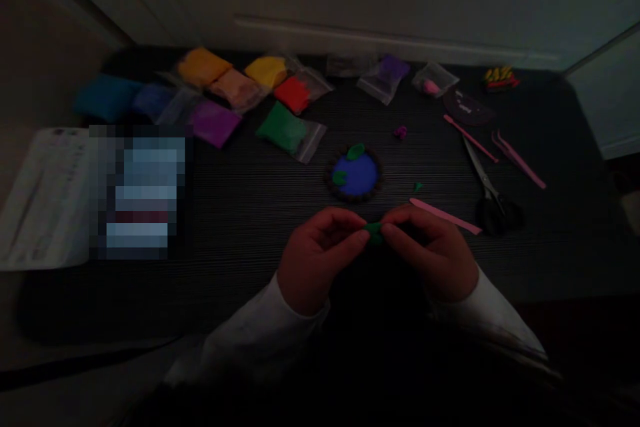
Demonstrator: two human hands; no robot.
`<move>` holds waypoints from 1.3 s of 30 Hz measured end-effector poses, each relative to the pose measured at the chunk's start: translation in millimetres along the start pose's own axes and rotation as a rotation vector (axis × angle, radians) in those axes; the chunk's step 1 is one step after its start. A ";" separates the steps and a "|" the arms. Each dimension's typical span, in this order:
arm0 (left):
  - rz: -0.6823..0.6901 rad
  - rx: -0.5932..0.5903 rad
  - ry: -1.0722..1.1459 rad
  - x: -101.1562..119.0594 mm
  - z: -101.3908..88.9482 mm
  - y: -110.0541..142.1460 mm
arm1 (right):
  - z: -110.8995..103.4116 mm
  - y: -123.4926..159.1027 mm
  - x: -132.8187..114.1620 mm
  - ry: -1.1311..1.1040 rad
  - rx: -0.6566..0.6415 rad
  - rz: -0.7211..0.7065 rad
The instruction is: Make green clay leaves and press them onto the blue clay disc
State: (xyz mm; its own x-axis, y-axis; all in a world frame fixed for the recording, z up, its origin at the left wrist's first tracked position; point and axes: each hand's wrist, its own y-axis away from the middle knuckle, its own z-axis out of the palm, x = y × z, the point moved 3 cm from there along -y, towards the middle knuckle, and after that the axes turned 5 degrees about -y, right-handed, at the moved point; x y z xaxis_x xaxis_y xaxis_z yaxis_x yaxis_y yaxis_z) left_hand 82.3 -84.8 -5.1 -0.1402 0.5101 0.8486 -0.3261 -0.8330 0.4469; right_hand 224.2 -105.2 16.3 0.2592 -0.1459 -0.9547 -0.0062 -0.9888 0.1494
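Between the fingertips of my left hand (317,257) and my right hand (430,247) is a small piece of green modelling clay (374,232), pinched from both sides. Just beyond them lies a round clay pond (367,177), blue inside with a dark beaded rim. Two green clay leaves sit on it: one leaf (355,151) at the far rim, another leaf (339,178) at the left. A tiny green scrap (418,186) and a flat pink modelling tool (447,217) rest beyond my right hand.
Bags of coloured clay, among them a green bag (285,129), line the table's back. Scissors (484,177), pink tweezers (520,160), a thin pink tool (470,138) and a purple clay bit (401,132) lie right. A printed sheet (50,200) and a blurred-out screen (145,193) are left.
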 end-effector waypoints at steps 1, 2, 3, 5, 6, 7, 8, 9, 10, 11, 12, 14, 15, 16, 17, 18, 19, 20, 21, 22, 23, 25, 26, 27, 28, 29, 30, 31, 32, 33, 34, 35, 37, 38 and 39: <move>-0.008 -0.002 -0.013 0.3 0.2 -0.2 | -0.3 0.4 0.3 -0.006 0.003 0.002; -0.015 -0.002 -0.026 0.6 0.2 -0.6 | -0.4 0.8 0.5 -0.016 0.006 0.004; -0.013 0.005 -0.033 1.1 0.0 -0.9 | -0.4 1.2 0.6 -0.030 0.007 0.007; 0.001 0.023 -0.034 1.9 -0.9 -1.8 | 0.4 1.9 0.2 -0.071 0.008 0.003; 0.012 0.032 -0.023 2.1 -1.3 -2.3 | 1.1 2.3 -0.1 -0.090 0.006 -0.001; 0.020 0.036 -0.006 1.9 -1.5 -2.7 | 1.9 2.7 -0.4 -0.102 0.004 -0.005; 0.025 0.037 0.014 1.4 -1.6 -3.1 | 2.7 3.0 -0.4 -0.107 0.002 -0.009; 0.025 0.033 0.036 0.7 -1.3 -3.3 | 3.3 3.2 -0.2 -0.104 0.003 -0.010; 0.019 0.027 0.060 -0.2 -1.0 -3.4 | 3.6 3.3 0.2 -0.093 0.007 -0.009; 0.012 0.021 0.082 -1.0 -0.6 -3.4 | 3.7 3.3 0.8 -0.077 0.014 -0.008; 0.002 0.009 0.101 -1.7 0.0 -3.2 | 3.6 3.2 1.3 -0.061 0.018 -0.007; -0.018 -0.017 0.128 -2.5 0.9 -2.6 | 3.1 2.6 2.5 -0.033 0.019 -0.004; -0.029 -0.028 0.133 -2.7 1.2 -2.2 | 2.8 2.3 2.9 -0.025 0.015 -0.004; -0.037 -0.035 0.132 -2.8 1.3 -2.0 | 2.5 2.1 3.2 -0.020 0.009 -0.005; -0.045 -0.038 0.125 -2.6 1.2 -1.8 | 2.3 1.9 3.3 -0.019 0.007 -0.008; -0.049 -0.038 0.113 -2.4 1.0 -1.6 | 2.3 1.8 3.3 -0.020 0.002 -0.010; -0.049 -0.035 0.097 -2.0 0.8 -1.5 | 2.4 1.8 3.2 -0.023 -0.003 -0.010; -0.043 -0.033 0.080 -1.5 0.7 -1.4 | 2.8 1.9 3.2 -0.026 -0.013 -0.009; -0.034 -0.031 0.063 -0.9 0.7 -1.3 | 3.2 2.1 3.2 -0.029 -0.021 -0.006; -0.024 -0.029 0.047 -0.2 0.8 -1.1 | 3.5 2.4 3.0 -0.029 -0.025 -0.006; -0.016 -0.028 0.032 0.3 0.9 -0.8 | 3.8 2.7 2.9 -0.027 -0.026 -0.006; -0.013 -0.024 0.006 1.0 1.5 0.0 | 3.5 3.5 2.3 -0.017 -0.014 -0.016; -0.015 -0.025 -0.001 1.3 1.9 0.6 | 3.2 3.8 2.1 -0.010 -0.009 -0.020; -0.018 -0.028 -0.005 1.6 2.3 1.1 | 2.9 4.0 1.9 -0.003 -0.006 -0.022; -0.021 -0.035 -0.011 2.0 2.8 1.6 | 2.6 4.2 1.8 0.006 -0.004 -0.022; -0.021 -0.040 -0.023 2.4 3.1 1.9 | 2.3 4.2 1.7 0.017 -0.005 -0.022; -0.016 -0.040 -0.044 3.0 3.0 2.2 | 2.1 4.1 1.5 0.031 -0.007 -0.024; -0.007 -0.036 -0.079 3.6 2.7 2.2 | 2.1 3.9 1.2 0.047 -0.012 -0.027; 0.007 -0.023 -0.119 4.0 1.9 2.0 | 2.1 3.7 0.8 0.061 -0.016 -0.033; 0.022 -0.006 -0.159 4.3 0.9 1.5 | 2.3 3.6 0.4 0.069 -0.020 -0.042; 0.034 0.011 -0.186 4.2 -0.1 0.9 | 2.5 3.4 0.0 0.072 -0.020 -0.051; 0.045 0.026 -0.193 3.8 -1.1 0.1 | 2.8 3.3 -0.3 0.068 -0.016 -0.058; 0.056 0.047 -0.139 2.3 -2.7 -1.6 | 3.5 3.3 -0.4 0.051 -0.006 -0.063; 0.060 0.054 -0.095 1.6 -3.2 -2.3 | 3.8 3.2 -0.2 0.048 -0.001 -0.064; 0.062 0.056 -0.054 1.0 -3.4 -2.9 | 4.2 3.1 -0.1 0.051 0.002 -0.067</move>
State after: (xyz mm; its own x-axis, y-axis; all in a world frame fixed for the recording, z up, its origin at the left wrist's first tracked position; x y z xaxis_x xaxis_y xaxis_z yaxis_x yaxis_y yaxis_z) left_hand 79.9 -81.2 -6.5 -0.1070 0.4461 0.8886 -0.2650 -0.8742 0.4069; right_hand 220.2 -108.4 15.8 0.3080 -0.0775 -0.9482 0.0112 -0.9963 0.0850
